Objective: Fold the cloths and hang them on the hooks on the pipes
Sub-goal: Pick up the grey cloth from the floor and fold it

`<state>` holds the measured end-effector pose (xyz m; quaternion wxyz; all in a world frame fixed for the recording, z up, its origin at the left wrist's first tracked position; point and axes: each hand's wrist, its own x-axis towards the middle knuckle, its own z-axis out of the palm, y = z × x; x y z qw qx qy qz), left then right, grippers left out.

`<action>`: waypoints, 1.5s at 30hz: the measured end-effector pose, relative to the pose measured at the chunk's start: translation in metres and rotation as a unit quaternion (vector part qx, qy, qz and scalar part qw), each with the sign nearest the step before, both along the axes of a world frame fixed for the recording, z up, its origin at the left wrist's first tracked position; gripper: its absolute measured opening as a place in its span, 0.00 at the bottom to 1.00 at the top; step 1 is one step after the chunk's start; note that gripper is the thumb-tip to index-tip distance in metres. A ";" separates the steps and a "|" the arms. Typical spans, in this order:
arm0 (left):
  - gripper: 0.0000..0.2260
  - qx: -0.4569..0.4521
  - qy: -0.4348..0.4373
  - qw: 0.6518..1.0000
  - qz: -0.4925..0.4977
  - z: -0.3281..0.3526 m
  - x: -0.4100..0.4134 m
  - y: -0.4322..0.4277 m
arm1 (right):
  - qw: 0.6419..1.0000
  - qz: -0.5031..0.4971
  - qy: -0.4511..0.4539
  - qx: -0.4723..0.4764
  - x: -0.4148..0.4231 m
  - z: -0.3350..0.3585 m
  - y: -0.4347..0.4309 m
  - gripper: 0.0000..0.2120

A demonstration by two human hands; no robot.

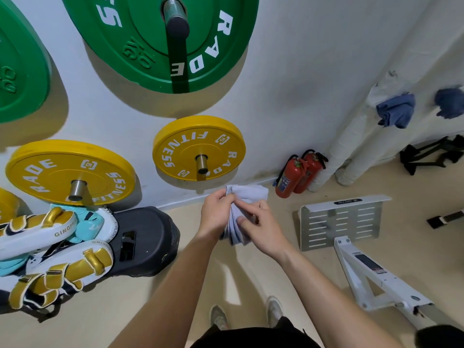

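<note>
Blue cloths (pixel 395 110) (pixel 449 102), two; pale cloth (pixel 247 193), one.

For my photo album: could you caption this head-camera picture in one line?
Left hand and right hand fold a pale cloth; two blue cloths hang on the white pipes.

pale cloth (pixel 247 194): bunched, mid-air | blue cloths (pixel 395 109): hanging on pipes (pixel 344 146)

A white wall (pixel 301 59) carries green plates (pixel 140 26) and yellow plates (pixel 221 156) on steel pegs (pixel 201 164). On the beige floor (pixel 426 259) stand two red extinguishers (pixel 288 177) by the wall, a black pad (pixel 150 234) and a slotted grey plate (pixel 341 222) on a white frame (pixel 376 280).
</note>
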<state>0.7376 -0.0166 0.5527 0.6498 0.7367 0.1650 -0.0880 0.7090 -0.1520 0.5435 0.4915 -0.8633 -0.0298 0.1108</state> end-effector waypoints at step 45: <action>0.14 0.184 -0.252 0.930 -0.193 0.137 0.223 -0.457 | 0.895 -0.408 -0.180 -0.034 0.164 0.130 -0.464 0.13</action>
